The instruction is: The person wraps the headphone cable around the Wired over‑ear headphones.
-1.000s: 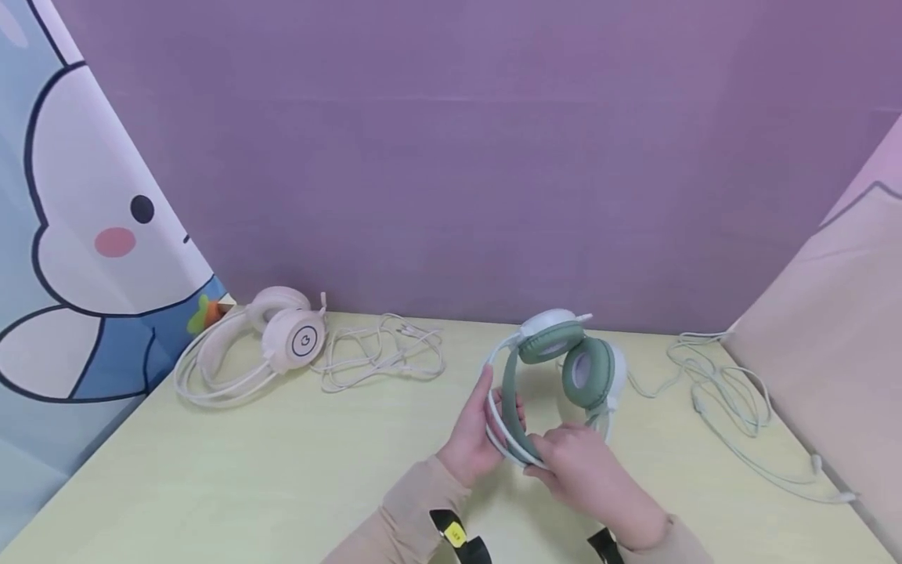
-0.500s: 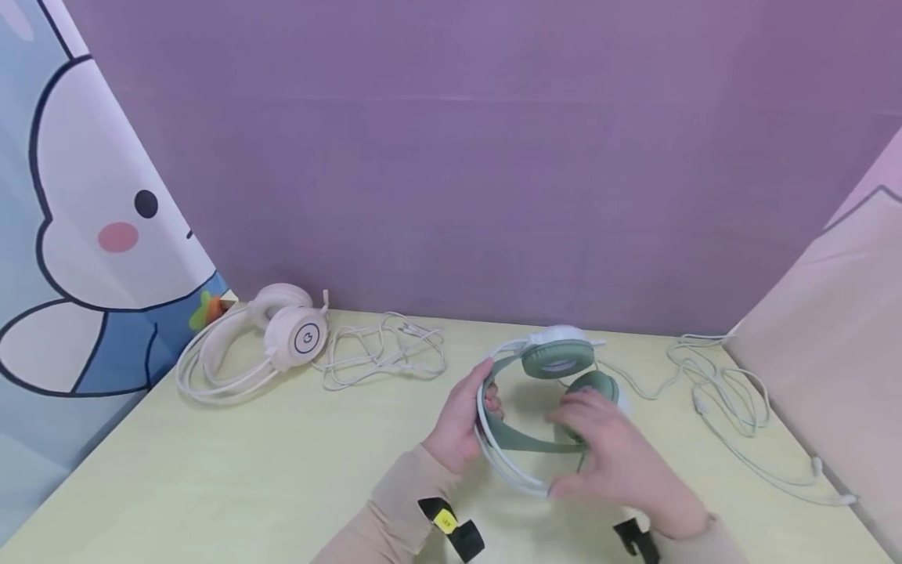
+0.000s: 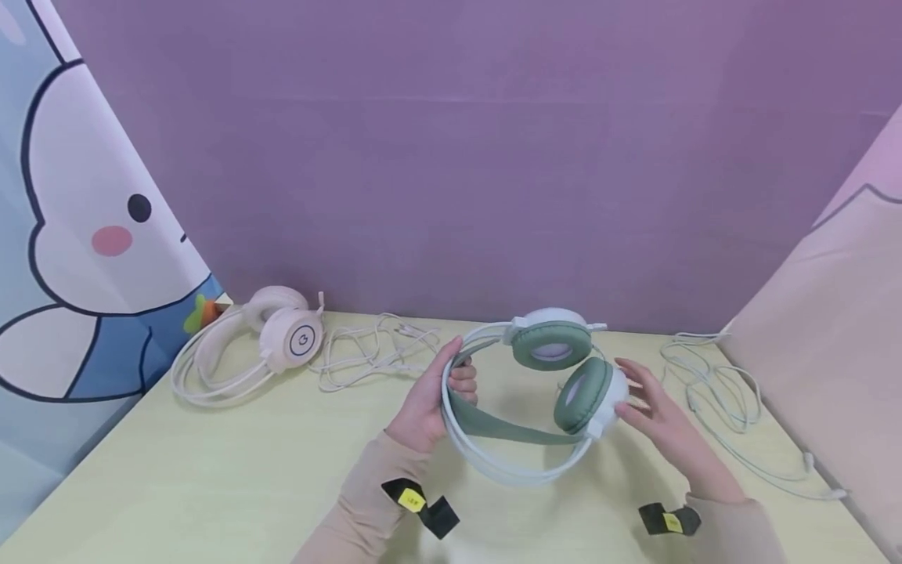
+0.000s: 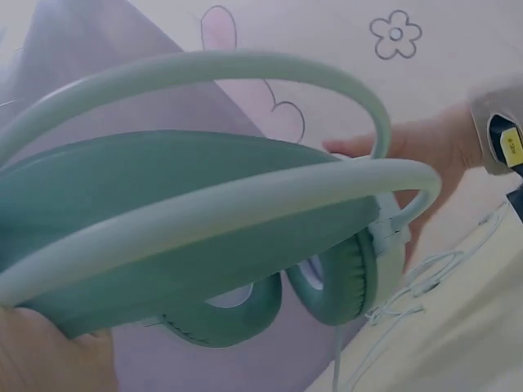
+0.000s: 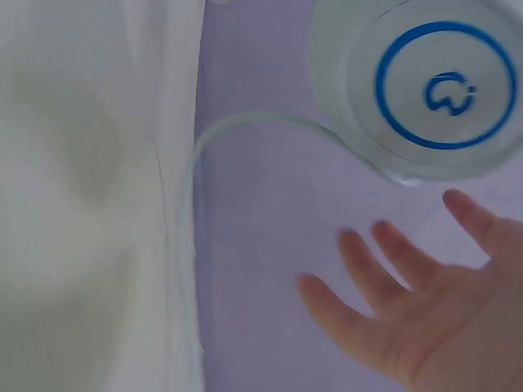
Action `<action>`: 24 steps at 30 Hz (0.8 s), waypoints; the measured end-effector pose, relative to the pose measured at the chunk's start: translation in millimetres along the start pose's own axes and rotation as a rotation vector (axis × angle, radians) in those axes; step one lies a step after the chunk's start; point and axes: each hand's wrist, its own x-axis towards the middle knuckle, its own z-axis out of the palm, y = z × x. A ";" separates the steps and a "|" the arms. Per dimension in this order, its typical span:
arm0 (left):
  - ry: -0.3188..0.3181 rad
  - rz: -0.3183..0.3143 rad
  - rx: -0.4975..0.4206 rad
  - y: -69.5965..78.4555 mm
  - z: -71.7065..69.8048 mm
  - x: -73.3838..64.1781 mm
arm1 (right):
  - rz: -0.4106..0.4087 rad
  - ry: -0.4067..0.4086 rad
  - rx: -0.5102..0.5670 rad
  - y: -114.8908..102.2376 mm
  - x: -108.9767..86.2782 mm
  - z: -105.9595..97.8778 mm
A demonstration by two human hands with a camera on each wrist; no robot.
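In the head view my left hand (image 3: 431, 401) grips the headband of pale green-and-white headphones (image 3: 493, 462), its fingers curled around the outer band and the green inner strap. The headphones are tilted, with both green-padded ear cups (image 3: 552, 345) facing each other on the far side. My right hand (image 3: 662, 423) is beside the nearer right ear cup (image 3: 595, 395), fingers spread. In the right wrist view a gap shows between those fingers and the ear cup's outer face (image 5: 445, 86), which bears a blue ring logo. The left wrist view shows the band from close by.
Pinkish-white headphones (image 3: 289, 341) lie at the back left, with their bundled cable (image 3: 380, 356) beside them. The held headphones' pale green cable (image 3: 733, 399) lies loosely coiled at the right. A purple wall (image 3: 451, 172) stands behind the pale yellow table (image 3: 232, 478).
My right hand has let go of the headband and moved right to the ear cup's outer side. My left hand has moved left, and the headphones have turned with their band more open to view.
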 end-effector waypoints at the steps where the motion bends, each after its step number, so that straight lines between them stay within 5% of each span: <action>1: -0.018 -0.014 -0.001 0.4 -0.9 -0.4 | -0.010 -0.050 0.091 2.8 -0.1 0.9; 7: -0.073 -0.085 0.028 -1.8 -3.8 0.9 | -0.030 -0.279 0.608 12.4 0.2 4.1; 11: -0.069 -0.103 0.074 -2.4 -4.9 3.0 | -0.025 -0.297 0.742 11.8 -0.3 5.9; 20: -0.218 -0.090 0.247 5.6 -10.3 3.6 | -0.181 -0.036 0.633 -1.3 3.3 14.4; 24: -0.225 -0.084 0.250 7.5 -11.3 1.7 | -0.181 0.062 0.706 -8.0 4.8 18.1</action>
